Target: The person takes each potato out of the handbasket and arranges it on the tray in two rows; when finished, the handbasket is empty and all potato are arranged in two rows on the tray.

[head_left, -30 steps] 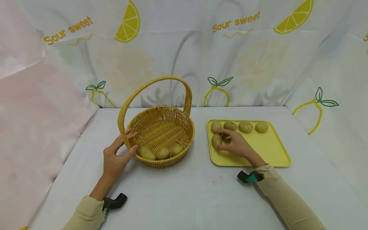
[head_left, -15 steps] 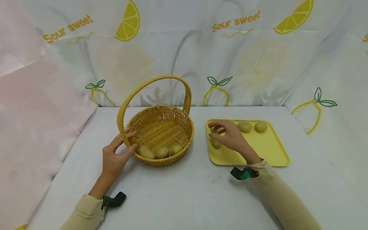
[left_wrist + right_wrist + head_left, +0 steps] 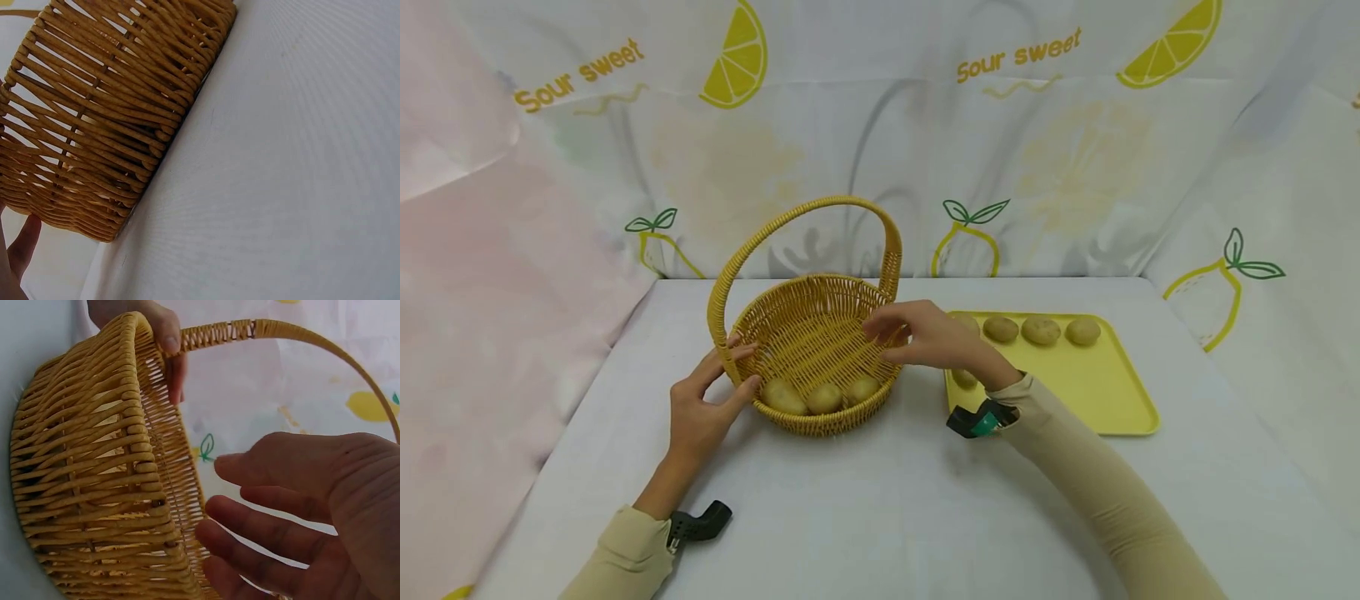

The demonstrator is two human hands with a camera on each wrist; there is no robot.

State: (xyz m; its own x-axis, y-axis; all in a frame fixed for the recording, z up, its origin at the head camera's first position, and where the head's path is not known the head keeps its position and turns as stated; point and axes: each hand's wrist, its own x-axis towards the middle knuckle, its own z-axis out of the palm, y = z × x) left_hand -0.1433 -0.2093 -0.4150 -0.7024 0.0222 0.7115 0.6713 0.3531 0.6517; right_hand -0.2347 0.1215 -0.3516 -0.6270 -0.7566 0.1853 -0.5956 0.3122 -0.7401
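Note:
A yellow wicker basket (image 3: pixel 831 428) with a tall hooped handle (image 3: pixel 808 204) stands on the table. Three potatoes (image 3: pixel 783 397) lie inside along its near wall. At the base of the handle on the left, my left hand (image 3: pixel 696 412) grips the rim, some fingers reaching inside. My right hand (image 3: pixel 934 337) hovers by the basket's right rim, holding nothing; in the right wrist view its fingers (image 3: pixel 265 534) are loosely bent and spread. Several potatoes (image 3: pixel 1041 331) sit on a yellow tray (image 3: pixel 1067 387) to the right, partly covered by my right hand and wrist.
White cloth covers the table (image 3: pixel 850 517). A lemon-printed curtain (image 3: pixel 820 125) hangs behind it and down both sides. The basket's handle arches high over the basket's opening. Black wrist cameras (image 3: pixel 700 523) jut out from both sleeves.
My right hand has let go of a potato at the tray's left side, lifted, and moved left to the basket's right rim. My left hand stays on the basket.

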